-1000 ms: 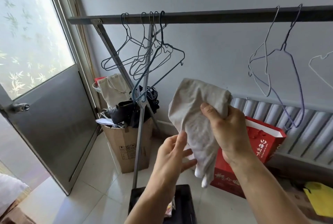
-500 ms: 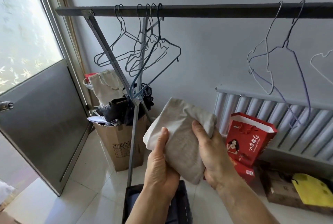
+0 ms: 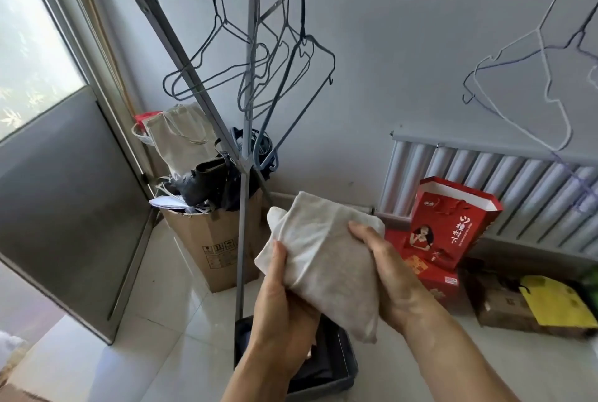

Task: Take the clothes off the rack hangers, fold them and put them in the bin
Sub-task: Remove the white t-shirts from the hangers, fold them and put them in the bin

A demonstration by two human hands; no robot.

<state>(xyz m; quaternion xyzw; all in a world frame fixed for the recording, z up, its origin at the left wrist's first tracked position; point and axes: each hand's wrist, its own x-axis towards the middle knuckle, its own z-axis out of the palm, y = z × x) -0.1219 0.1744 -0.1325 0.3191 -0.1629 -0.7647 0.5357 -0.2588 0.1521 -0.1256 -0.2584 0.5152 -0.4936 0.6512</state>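
Over the dark bin (image 3: 352, 367) on the floor, I held the folded beige garment (image 3: 326, 259) clamped between both hands, the left hand (image 3: 280, 311) gripping its left edge and the right hand (image 3: 390, 275) clasping its right side, which I judged held the folds together for lowering it in.

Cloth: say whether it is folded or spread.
Folded: the cloth is a compact layered bundle held between the left hand and right hand, not yet in the bin.
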